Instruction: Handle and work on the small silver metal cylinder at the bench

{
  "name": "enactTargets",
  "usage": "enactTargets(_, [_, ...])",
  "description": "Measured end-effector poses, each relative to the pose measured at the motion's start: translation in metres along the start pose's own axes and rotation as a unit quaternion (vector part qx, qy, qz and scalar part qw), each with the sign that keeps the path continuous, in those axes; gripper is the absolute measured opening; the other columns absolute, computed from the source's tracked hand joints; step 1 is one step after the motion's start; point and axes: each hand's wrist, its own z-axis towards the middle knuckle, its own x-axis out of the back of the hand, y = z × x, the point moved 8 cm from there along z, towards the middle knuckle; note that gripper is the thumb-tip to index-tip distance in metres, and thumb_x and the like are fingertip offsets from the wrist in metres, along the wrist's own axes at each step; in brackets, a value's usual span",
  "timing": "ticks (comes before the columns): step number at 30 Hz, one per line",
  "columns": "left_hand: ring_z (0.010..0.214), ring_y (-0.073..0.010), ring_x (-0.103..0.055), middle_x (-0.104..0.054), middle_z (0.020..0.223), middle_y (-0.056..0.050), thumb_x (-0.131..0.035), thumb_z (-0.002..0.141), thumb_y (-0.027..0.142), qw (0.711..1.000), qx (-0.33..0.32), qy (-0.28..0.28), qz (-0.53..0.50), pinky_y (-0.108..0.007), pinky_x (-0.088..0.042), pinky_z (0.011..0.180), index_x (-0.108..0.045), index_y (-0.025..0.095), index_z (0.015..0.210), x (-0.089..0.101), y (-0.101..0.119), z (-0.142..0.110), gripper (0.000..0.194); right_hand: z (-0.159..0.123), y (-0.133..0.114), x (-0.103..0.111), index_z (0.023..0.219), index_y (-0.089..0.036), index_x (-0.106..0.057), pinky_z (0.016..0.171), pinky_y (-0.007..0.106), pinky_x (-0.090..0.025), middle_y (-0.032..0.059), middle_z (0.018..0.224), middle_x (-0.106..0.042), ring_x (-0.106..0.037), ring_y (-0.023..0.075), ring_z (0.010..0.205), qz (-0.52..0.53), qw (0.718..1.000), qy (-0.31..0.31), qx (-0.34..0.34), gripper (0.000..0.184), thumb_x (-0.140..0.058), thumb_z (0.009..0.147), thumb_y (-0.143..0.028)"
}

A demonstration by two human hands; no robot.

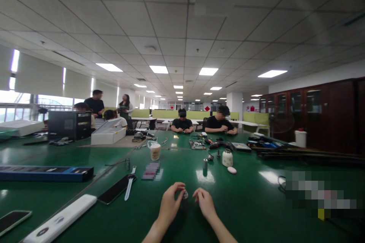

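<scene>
Pinching a metal part (185,194) with left hand (170,202) fingers, right hand (205,203) half-open, seemingly empty; looks midway: one piece held, cylinder (205,164) untouched further out on tabletop (251,205).

A glossy green desk (245,205) spread beneath the left grip (171,202). Beyond that grip and to its right stood a grey cylinder (205,164) and a pale jar (227,158), a pink oval piece (232,170) lying just beside the jar. To the grip's left lay a dark flat panel (114,190) and a long white box (64,216).
</scene>
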Motion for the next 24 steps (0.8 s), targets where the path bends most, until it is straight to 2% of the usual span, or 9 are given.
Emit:
enactTargets(7, [0.088, -0.0180, -0.067, -0.071, 0.092, -0.004, -0.048, 0.091, 0.029, 1.000, -0.012, 0.000, 0.000, -0.030, -0.051, 0.079, -0.063, 0.022, 0.099, -0.003, 0.007, 0.001, 0.018, -0.001, -0.003, 0.001, 0.069, -0.018, -0.062, 0.061, 0.025, -0.040, 0.0018, 0.058, -0.060, -0.059, 0.0171, 0.060, -0.003, 1.000, -0.007, 0.005, 0.036, -0.031, 0.083, -0.029])
enactTargets(15, [0.084, -0.0179, -0.068, -0.072, 0.088, -0.002, -0.051, 0.088, 0.025, 0.998, -0.009, -0.047, 0.049, -0.031, -0.051, 0.079, -0.060, 0.024, 0.108, -0.007, 0.006, 0.007, 0.022, -0.002, -0.004, -0.002, 0.071, -0.020, -0.065, 0.061, 0.023, -0.040, -0.0002, 0.059, -0.062, -0.059, 0.0147, 0.060, -0.020, 0.999, -0.022, -0.015, 0.033, -0.035, 0.083, -0.025])
enactTargets(18, [0.091, -0.0176, -0.067, -0.072, 0.096, -0.003, -0.047, 0.091, 0.024, 0.996, -0.018, -0.069, 0.048, -0.031, -0.051, 0.083, -0.059, 0.025, 0.112, -0.010, 0.004, 0.005, 0.025, -0.002, -0.007, -0.001, 0.071, -0.020, -0.065, 0.061, 0.022, -0.040, -0.0004, 0.060, -0.062, -0.059, 0.0140, 0.060, -0.024, 0.999, -0.023, -0.014, 0.033, -0.035, 0.083, -0.023])
enactTargets(20, [0.096, -0.0171, -0.066, -0.069, 0.110, -0.005, -0.044, 0.092, 0.023, 0.996, -0.023, -0.073, 0.042, -0.031, -0.051, 0.085, -0.059, 0.025, 0.116, -0.011, 0.004, 0.004, 0.028, -0.002, -0.008, -0.002, 0.071, -0.020, -0.066, 0.061, 0.022, -0.039, -0.0005, 0.060, -0.063, -0.059, 0.0138, 0.060, -0.025, 0.999, -0.031, -0.018, 0.033, -0.035, 0.083, -0.022])
enactTargets(23, [0.097, -0.0180, -0.065, -0.061, 0.126, -0.008, -0.049, 0.089, 0.026, 0.998, -0.027, -0.049, 0.040, -0.033, -0.051, 0.085, -0.060, 0.023, 0.116, -0.008, 0.004, 0.004, 0.028, -0.003, -0.010, -0.002, 0.072, -0.020, -0.066, 0.061, 0.022, -0.039, -0.0008, 0.060, -0.063, -0.058, 0.0133, 0.060, -0.028, 0.999, -0.040, -0.020, 0.032, -0.036, 0.083, -0.021])
enactTargets(24, [0.098, -0.0194, -0.064, -0.063, 0.121, -0.009, -0.054, 0.087, 0.028, 0.998, -0.027, -0.037, 0.045, -0.035, -0.050, 0.086, -0.060, 0.022, 0.114, -0.007, 0.004, 0.005, 0.028, -0.003, -0.011, -0.001, 0.073, -0.020, -0.067, 0.061, 0.022, -0.039, -0.0008, 0.060, -0.063, -0.058, 0.0132, 0.060, -0.029, 0.999, -0.039, -0.019, 0.032, -0.036, 0.083, -0.021])
